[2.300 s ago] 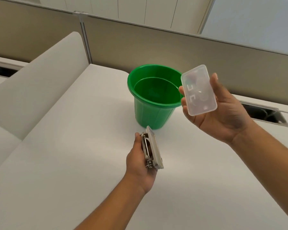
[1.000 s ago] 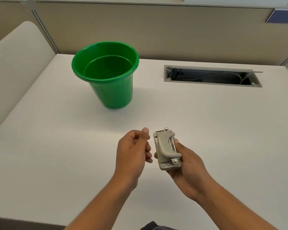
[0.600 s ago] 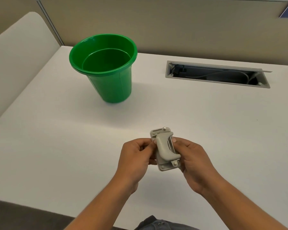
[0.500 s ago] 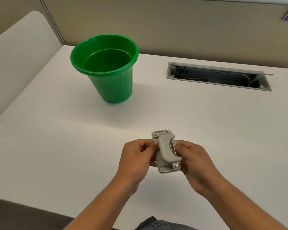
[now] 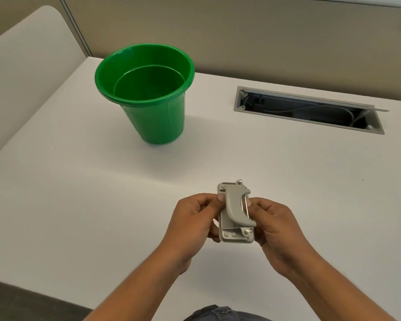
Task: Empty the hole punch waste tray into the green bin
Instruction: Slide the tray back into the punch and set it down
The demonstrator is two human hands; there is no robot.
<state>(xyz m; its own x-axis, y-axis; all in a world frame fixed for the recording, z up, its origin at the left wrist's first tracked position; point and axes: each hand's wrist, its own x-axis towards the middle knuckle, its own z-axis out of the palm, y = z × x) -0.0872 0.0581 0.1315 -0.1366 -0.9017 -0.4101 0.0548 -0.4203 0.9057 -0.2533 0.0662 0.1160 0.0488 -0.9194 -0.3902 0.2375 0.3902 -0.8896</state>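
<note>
Head view: both hands hold the grey hole punch (image 5: 236, 216) above the desk's (image 5: 310, 181) near edge, the left hand (image 5: 195, 218) pinching its left side, the right hand (image 5: 273, 225) gripping its right. The waste tray isn't visible. The green bin (image 5: 146, 93), toward the far-left corner, looks empty. Next probably: setting the punch down.

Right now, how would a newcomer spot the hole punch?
Start at the green bin standing on the white desk. Come toward the near edge: the hole punch is held between both hands, a small grey block with a curved lever, the only thing off the desk.
</note>
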